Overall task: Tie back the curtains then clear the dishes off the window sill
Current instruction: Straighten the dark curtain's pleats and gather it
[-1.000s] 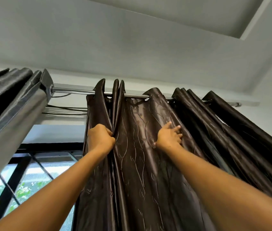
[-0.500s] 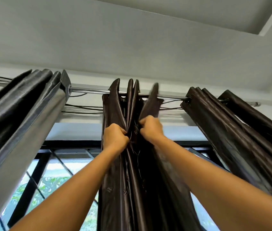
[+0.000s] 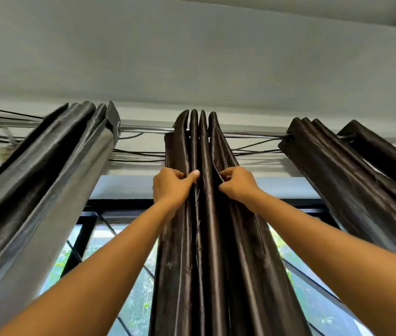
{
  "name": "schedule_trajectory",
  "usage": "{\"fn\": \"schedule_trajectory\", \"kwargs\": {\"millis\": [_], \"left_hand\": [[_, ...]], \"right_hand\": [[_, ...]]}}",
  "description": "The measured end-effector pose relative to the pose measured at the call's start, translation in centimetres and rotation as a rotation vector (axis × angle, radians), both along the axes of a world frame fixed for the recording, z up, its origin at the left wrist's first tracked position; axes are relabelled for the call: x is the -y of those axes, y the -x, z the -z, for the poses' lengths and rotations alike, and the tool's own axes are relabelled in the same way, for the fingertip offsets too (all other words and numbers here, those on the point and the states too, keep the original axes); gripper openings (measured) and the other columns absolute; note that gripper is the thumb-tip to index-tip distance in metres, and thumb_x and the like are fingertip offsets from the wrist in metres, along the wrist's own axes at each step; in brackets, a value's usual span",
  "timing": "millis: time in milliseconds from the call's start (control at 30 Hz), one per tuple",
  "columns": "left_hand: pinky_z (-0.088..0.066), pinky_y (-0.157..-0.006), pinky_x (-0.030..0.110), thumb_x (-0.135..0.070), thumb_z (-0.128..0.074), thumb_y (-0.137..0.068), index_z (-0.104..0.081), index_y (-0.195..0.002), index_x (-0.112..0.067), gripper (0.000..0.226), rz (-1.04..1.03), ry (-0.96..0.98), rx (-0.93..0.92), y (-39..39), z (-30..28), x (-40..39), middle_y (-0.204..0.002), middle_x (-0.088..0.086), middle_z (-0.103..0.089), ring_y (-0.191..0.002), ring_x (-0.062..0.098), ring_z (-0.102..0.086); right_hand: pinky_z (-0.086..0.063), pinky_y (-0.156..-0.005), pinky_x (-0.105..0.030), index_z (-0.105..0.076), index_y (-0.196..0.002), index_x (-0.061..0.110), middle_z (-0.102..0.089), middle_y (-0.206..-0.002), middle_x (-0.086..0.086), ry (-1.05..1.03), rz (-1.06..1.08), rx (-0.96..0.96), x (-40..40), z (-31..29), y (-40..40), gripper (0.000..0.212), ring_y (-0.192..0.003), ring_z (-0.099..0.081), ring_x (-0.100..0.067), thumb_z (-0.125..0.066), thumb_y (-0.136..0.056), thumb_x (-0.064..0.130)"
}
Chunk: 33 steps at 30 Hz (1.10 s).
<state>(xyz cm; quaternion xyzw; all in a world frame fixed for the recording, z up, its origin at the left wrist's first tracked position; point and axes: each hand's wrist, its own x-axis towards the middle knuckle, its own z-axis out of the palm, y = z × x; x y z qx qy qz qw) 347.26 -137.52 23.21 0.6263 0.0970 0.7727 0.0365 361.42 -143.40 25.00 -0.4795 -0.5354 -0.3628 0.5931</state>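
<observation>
Just below the curtain rod (image 3: 245,135), at its middle, the centre curtain panel (image 3: 206,238) hangs gathered into a narrow bunch of folds; the left hand (image 3: 171,187) grips the folds on its left side with fingers curled and thumb laid along a crease, and the right hand (image 3: 237,185) pinches a fold on its right side; toward the rod's left end the left curtain (image 3: 46,202) hangs bunched, and toward its right end the right curtain (image 3: 342,180) likewise; no tie is visible on any of them, so the tying seems not yet done, and neither the sill nor the dishes show, so clearing is all to come; against the earlier frames, the centre panel, then spread wide under the hands, is now pressed tight, and the hands have drawn close together.
</observation>
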Motion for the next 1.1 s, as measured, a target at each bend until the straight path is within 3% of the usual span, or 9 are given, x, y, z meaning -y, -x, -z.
{"fn": "schedule_trajectory", "kwargs": {"millis": [100,233,333,467,533,700,800,967,1100], "left_hand": [[-0.044,-0.073,0.030,-0.027,-0.071,-0.083,-0.058,-0.059,-0.019,0.028,0.086,0.035,0.019,0.2,-1.2,0.4,-0.065,-0.001,-0.058,-0.076,0.020,-0.057],[-0.044,-0.076,0.026,0.006,-0.062,-0.080,-0.067,-0.071,-0.014,0.023,0.090,0.043,0.063,0.3,-3.0,0.8,-0.083,0.009,-0.061,-0.083,0.024,-0.058],[-0.042,-0.083,0.021,0.008,-0.057,-0.082,-0.068,-0.111,-0.004,0.033,0.126,0.006,-0.038,-1.2,-3.9,1.4,-0.112,0.012,-0.067,-0.104,0.026,-0.062],[-0.052,-0.087,0.034,0.006,-0.052,-0.076,-0.073,-0.102,-0.010,0.037,0.124,-0.055,-0.231,-4.8,-4.7,2.5,-0.105,0.012,-0.071,-0.100,0.029,-0.065],[-0.051,-0.089,0.033,0.003,-0.055,-0.078,-0.072,-0.102,-0.009,0.032,0.135,-0.041,-0.205,-5.4,-4.1,2.9,-0.104,0.008,-0.069,-0.100,0.026,-0.064],[-0.052,-0.069,0.033,0.000,-0.065,-0.074,-0.064,-0.063,-0.015,0.019,0.084,0.000,-0.039,-3.9,4.2,3.6,-0.086,0.016,-0.071,-0.082,0.030,-0.065],[-0.040,-0.050,0.022,0.002,-0.064,-0.073,-0.071,-0.072,-0.009,0.013,-0.003,-0.037,0.042,-2.4,9.2,3.1,-0.070,0.011,-0.068,-0.072,0.028,-0.066],[-0.042,-0.056,0.029,0.008,-0.061,-0.065,-0.075,-0.078,-0.006,0.023,-0.074,-0.006,0.016,0.4,14.4,1.5,-0.071,0.016,-0.070,-0.072,0.031,-0.066],[-0.034,-0.045,0.023,0.012,-0.057,-0.064,-0.066,-0.062,-0.008,0.022,-0.065,0.031,-0.087,0.9,19.6,0.8,-0.052,0.012,-0.055,-0.056,0.011,-0.055]], "right_hand": [[-0.048,-0.089,-0.030,-0.056,-0.129,0.009,-0.061,-0.123,-0.011,-0.008,-0.005,-0.009,1.5,0.0,-0.3,0.050,-0.111,-0.058,-0.027,-0.062,-0.080,0.006],[-0.051,-0.084,-0.036,-0.068,-0.105,0.010,-0.069,-0.105,-0.011,-0.103,0.050,0.023,3.4,-0.3,-0.3,0.030,-0.103,-0.062,-0.029,-0.058,-0.076,0.007],[-0.047,-0.095,-0.041,-0.067,-0.110,0.006,-0.066,-0.115,-0.015,-0.110,0.018,0.016,4.6,-0.2,-0.4,0.031,-0.113,-0.057,-0.032,-0.053,-0.082,0.007],[-0.041,-0.080,-0.033,-0.066,-0.096,0.001,-0.066,-0.103,-0.017,-0.072,-0.022,-0.023,5.9,0.5,-1.3,0.024,-0.110,-0.055,-0.034,-0.046,-0.094,0.015],[-0.037,-0.084,-0.029,-0.059,-0.118,-0.001,-0.059,-0.125,-0.016,-0.014,-0.036,-0.059,6.4,2.0,-1.8,0.034,-0.120,-0.050,-0.031,-0.045,-0.098,0.022],[-0.038,-0.093,-0.031,-0.051,-0.127,0.003,-0.054,-0.129,-0.015,0.067,-0.120,-0.125,6.3,9.8,-1.1,0.047,-0.120,-0.050,-0.027,-0.051,-0.096,0.037],[-0.040,-0.092,-0.033,-0.056,-0.120,0.005,-0.059,-0.117,-0.012,0.049,-0.204,-0.151,4.9,14.5,0.1,0.039,-0.114,-0.054,-0.027,-0.055,-0.094,0.034],[-0.049,-0.091,-0.034,-0.059,-0.112,0.018,-0.066,-0.112,-0.003,0.143,-0.272,-0.203,2.6,18.6,-0.2,0.030,-0.101,-0.062,-0.019,-0.062,-0.089,0.035],[-0.052,-0.080,-0.033,-0.063,-0.105,0.011,-0.068,-0.097,-0.006,0.217,-0.261,-0.230,2.3,21.6,-0.8,0.022,-0.091,-0.065,-0.023,-0.069,-0.084,0.016]]}}
